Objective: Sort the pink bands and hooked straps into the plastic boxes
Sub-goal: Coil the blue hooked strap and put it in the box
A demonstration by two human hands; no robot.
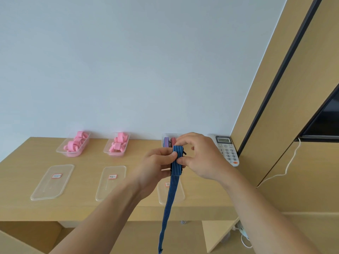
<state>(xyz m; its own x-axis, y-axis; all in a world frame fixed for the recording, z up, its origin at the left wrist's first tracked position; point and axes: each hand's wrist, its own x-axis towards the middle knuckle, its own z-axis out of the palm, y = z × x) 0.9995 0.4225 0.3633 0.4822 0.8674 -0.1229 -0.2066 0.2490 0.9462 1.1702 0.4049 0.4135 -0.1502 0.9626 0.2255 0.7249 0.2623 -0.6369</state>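
One blue striped strap (177, 162) is held in the air above the right part of the worktop (18, 171), in front of the rearmost right box. Its upper part is folded into a short flat bundle, and a small black piece juts out at the bundle's right edge. The loose end hangs straight down past the worktop's front edge to the bottom of the view.

The left hand (156, 167) grips the bundle from the left, its thumb pressed on the striped face. The right hand (201, 158) meets it from the right, its fingers (185, 160) curled and pinching the bundle's edge.

Behind the hands, a clear plastic box (163, 138) against the wall holds a purple strap (166, 142) and a red strap (173, 141). Further left along the wall stand two more clear boxes: the middle box (106, 150) and the left box (60, 150), each heaped with pink bands (76, 143).

Three clear lids lie flat nearer the front edge, one before each box: the left lid (53, 182), the middle lid (110, 182), and the right lid (172, 197), which the strap and the hands partly cover. Each carries a small label, too blurred to read.

A white telephone (227, 149) sits at the worktop's far right corner, beside the wooden panel.
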